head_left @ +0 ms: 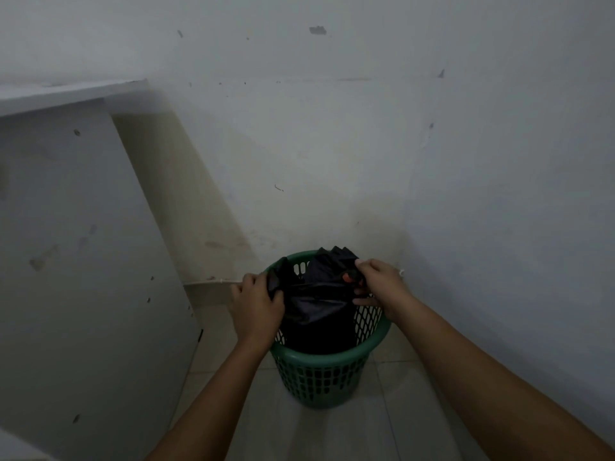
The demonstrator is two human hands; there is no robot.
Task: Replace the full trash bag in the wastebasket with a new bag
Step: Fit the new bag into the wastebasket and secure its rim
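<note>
A green mesh wastebasket [324, 374] stands on the tiled floor in the corner of the room. A black trash bag [319, 311] sits inside it, its top bunched above the rim. My left hand [256, 306] grips the bag's gathered edge at the basket's left rim. At the right rim my right hand [379, 284] pinches the bag's upper edge. Something small and red shows at my right fingertips. The stretch of bag between my hands is pulled taut.
White walls [332, 144] meet in a corner right behind the basket. A white cabinet or panel [83, 261] stands close on the left. Pale floor tiles [332, 434] lie in front of the basket.
</note>
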